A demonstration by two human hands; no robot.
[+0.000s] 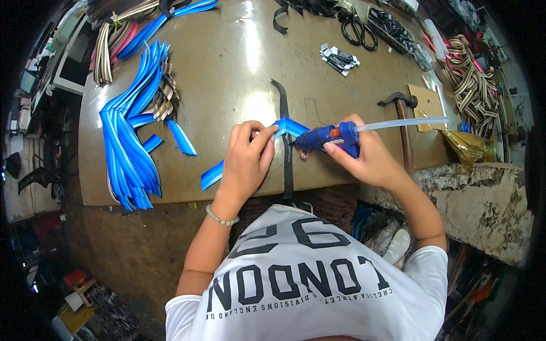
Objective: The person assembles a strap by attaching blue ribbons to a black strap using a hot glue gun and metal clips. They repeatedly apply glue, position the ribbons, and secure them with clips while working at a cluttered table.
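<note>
My right hand [367, 156] is closed round a blue glue gun [327, 138], from whose back a long translucent glue stick [401, 123] juts out to the right. The gun's nozzle points left, at a blue woven strap [290, 126] that is bent into a peak. My left hand [250, 150] pinches this strap at its left side; one end of it [212, 174] shows below the hand. A narrow black strip [288, 167] runs under the bend toward the table's near edge. Whether glue is on the strap is too small to tell.
Bundled blue straps [131, 153] lie at left, with more striped straps [103, 59] behind. A hammer [405, 125] rests at right by a cardboard piece [426, 108]. Black scissors [358, 32], small black-and-white pieces [339, 59] and a pile of striped straps [472, 79] lie farther off.
</note>
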